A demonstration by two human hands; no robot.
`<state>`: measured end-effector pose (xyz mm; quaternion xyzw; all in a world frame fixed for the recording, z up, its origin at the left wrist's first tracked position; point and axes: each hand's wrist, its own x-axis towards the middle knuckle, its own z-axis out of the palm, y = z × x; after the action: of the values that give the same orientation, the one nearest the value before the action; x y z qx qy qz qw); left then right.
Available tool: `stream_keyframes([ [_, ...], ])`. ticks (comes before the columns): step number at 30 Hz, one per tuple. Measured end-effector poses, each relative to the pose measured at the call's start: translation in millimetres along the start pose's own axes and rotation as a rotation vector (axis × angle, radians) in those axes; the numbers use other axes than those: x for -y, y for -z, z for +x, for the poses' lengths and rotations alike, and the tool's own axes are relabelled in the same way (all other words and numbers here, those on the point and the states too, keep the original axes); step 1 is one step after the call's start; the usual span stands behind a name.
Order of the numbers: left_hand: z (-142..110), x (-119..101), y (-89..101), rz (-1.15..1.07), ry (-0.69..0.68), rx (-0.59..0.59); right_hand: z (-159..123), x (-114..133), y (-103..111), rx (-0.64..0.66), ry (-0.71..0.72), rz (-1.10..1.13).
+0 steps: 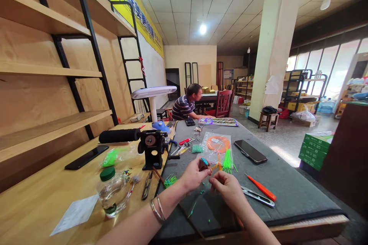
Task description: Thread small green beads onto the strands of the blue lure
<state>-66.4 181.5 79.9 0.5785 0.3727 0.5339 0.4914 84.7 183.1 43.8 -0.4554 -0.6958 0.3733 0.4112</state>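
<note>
My left hand (193, 175) is closed in a pinch on a small dark object with a blue tip (204, 163), held over the grey mat (287, 187). My right hand (227, 187) is just right of it, fingers curled in a pinch on something too small to make out. Two silver bangles (156, 209) ring my left wrist. A bundle of green strands (227, 160) and a clear bag with an orange coil (217, 146) lie just beyond my hands.
An orange-handled tool (261, 187) and thread snips (257, 196) lie right of my hands. A black phone (250, 151), a black winder on a stand (152, 149), a green-capped bottle (112, 192) and another phone (86, 157) are on the table. A person (186, 104) sits at the far end.
</note>
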Motion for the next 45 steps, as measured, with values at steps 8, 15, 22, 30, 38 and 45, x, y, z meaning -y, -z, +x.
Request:
stream_keyframes([
  [8,0.3,7.3,5.5,-0.032,-0.005,-0.001,3.6,-1.2,-0.2,0.092,-0.023,0.014],
  [15,0.4,7.3,10.8,-0.011,-0.023,-0.018,10.9,7.5,-3.8,0.065,0.001,0.030],
  [22,3.3,12.2,12.7,-0.039,-0.014,-0.041,7.8,-2.4,0.6,0.056,-0.009,-0.134],
  [30,3.1,14.2,9.8,-0.025,-0.014,-0.033,9.8,-2.4,0.7,0.074,0.027,-0.024],
  [38,6.3,19.8,12.5,0.006,-0.044,-0.031,18.1,-7.2,-6.0,0.037,0.040,-0.112],
  [45,6.6,21.3,12.9,0.003,-0.044,-0.035,12.4,-9.9,-0.4,0.085,0.000,-0.078],
])
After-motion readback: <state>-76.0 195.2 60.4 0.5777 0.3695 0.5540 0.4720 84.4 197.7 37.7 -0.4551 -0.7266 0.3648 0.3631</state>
